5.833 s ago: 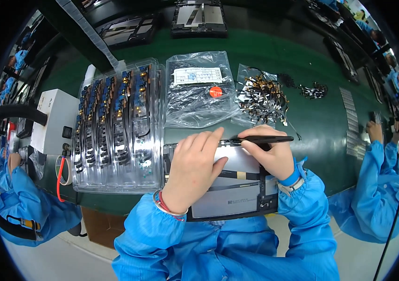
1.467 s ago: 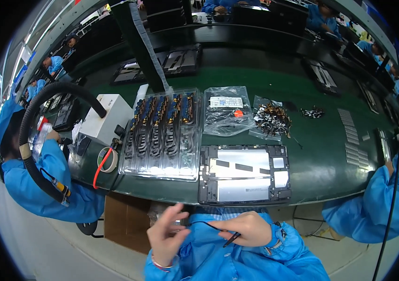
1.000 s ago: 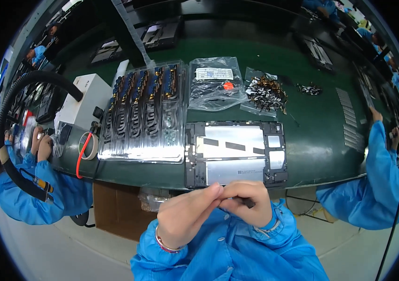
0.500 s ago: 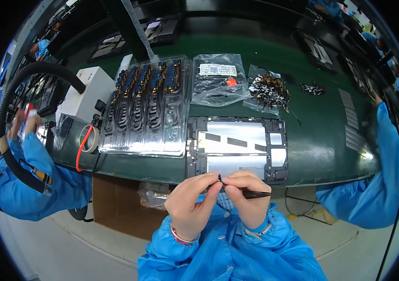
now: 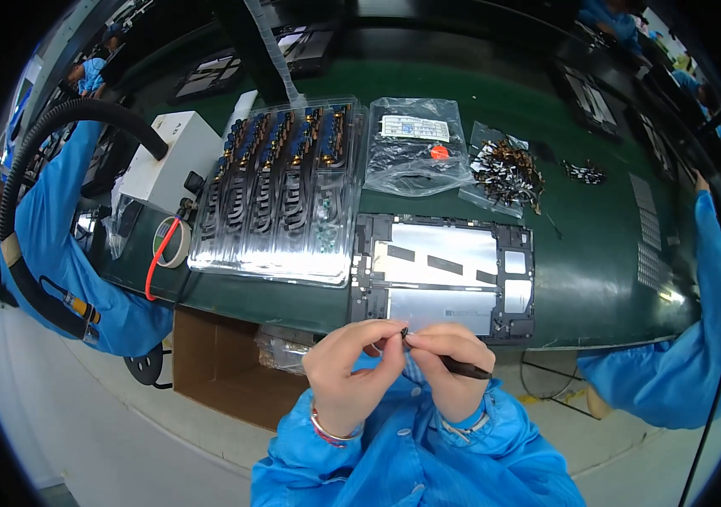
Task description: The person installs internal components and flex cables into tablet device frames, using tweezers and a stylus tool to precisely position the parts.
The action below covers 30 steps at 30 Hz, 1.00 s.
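Note:
Just off the bench's front edge, my two hands meet at their fingertips. My left hand (image 5: 350, 365) pinches a tiny dark part (image 5: 404, 333), too small to name. In my right hand (image 5: 452, 365) are slim black tweezers (image 5: 466, 368), their rear end sticking out to the right and their tips hidden by my fingers. My right fingertips are close against the small part. Beyond my hands an opened tablet (image 5: 508, 321) lies flat, with silver battery faces and black strips inside a dark frame.
Left of the tablet is a clear plastic tray (image 5: 276, 269) of flex cables and boards. Behind it lie a plastic bag (image 5: 411, 160), a heap of small cables (image 5: 508, 173) and metal strips (image 5: 648, 228). A white box (image 5: 166, 160) with a black hose stands left. Blue-sleeved co-workers flank me.
The view has shifted, so the bench items appear farther right. My hands stay together at the small part. The co-worker at left has moved an arm toward the back.

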Tool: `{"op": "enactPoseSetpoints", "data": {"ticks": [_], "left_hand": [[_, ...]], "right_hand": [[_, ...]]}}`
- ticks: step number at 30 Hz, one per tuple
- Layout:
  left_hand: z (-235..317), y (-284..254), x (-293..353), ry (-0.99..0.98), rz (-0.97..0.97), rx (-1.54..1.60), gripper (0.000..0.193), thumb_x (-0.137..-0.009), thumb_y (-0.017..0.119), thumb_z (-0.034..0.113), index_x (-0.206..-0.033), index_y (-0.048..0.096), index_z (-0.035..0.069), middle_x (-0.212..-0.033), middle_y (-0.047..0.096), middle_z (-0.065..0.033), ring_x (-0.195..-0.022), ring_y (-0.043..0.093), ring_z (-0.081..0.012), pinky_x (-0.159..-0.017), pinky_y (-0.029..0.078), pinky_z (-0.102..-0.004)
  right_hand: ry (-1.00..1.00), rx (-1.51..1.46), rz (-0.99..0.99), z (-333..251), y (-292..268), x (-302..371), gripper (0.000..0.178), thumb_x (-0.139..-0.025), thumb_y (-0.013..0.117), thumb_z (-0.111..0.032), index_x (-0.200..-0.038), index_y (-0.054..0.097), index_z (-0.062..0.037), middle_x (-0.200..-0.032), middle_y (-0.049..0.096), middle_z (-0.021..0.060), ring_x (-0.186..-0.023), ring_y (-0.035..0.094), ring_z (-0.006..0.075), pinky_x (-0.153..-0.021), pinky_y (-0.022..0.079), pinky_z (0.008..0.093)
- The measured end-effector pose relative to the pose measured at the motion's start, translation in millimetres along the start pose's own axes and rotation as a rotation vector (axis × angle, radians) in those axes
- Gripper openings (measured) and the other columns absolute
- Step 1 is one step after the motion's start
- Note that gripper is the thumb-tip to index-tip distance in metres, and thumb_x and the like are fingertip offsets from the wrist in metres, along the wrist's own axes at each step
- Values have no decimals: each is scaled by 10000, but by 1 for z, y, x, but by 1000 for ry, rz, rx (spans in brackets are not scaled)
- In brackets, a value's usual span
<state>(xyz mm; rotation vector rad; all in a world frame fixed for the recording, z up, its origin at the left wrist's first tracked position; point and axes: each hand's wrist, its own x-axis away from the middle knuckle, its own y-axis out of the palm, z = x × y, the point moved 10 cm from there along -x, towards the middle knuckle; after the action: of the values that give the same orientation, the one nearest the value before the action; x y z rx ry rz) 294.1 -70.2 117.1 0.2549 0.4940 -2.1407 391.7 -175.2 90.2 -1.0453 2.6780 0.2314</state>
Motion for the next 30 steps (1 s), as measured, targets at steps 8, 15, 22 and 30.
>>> {"op": "enactPoseSetpoints", "data": {"ticks": [8,15,22,30], "left_hand": [[-26,-21,-107,409,127,-752,25,-697,629,30,-706,607,21,-1140,560,-133,-1059,514,-298,-902,400,-415],[-60,16,-116,431,-225,-1276,117,-742,584,39,-783,677,97,-1240,501,-53,-1206,392,-243,-986,227,-589],[7,-29,-104,210,-38,-586,340,-780,524,-54,-1104,567,40,-1172,517,-140,-1054,517,-321,-900,402,-385],[-25,119,-94,382,-454,-477,675,-665,505,-103,-1313,344,-6,-1001,610,-165,-854,584,-328,-767,457,-380]], "right_hand": [[29,-92,59,2,-35,-3,168,-721,616,86,-866,665,18,-825,639,116,-721,585,160,-647,458,242],[-52,-96,187,-8,-68,2,78,-722,634,29,-796,650,12,-789,642,128,-706,603,202,-649,479,281],[-200,461,149,-51,-117,-26,92,-709,633,44,-789,648,1,-758,621,121,-646,580,186,-580,456,261],[-537,1071,-269,5,-47,-113,197,-663,692,-55,-857,660,-71,-775,593,44,-606,574,220,-520,445,299]]}}
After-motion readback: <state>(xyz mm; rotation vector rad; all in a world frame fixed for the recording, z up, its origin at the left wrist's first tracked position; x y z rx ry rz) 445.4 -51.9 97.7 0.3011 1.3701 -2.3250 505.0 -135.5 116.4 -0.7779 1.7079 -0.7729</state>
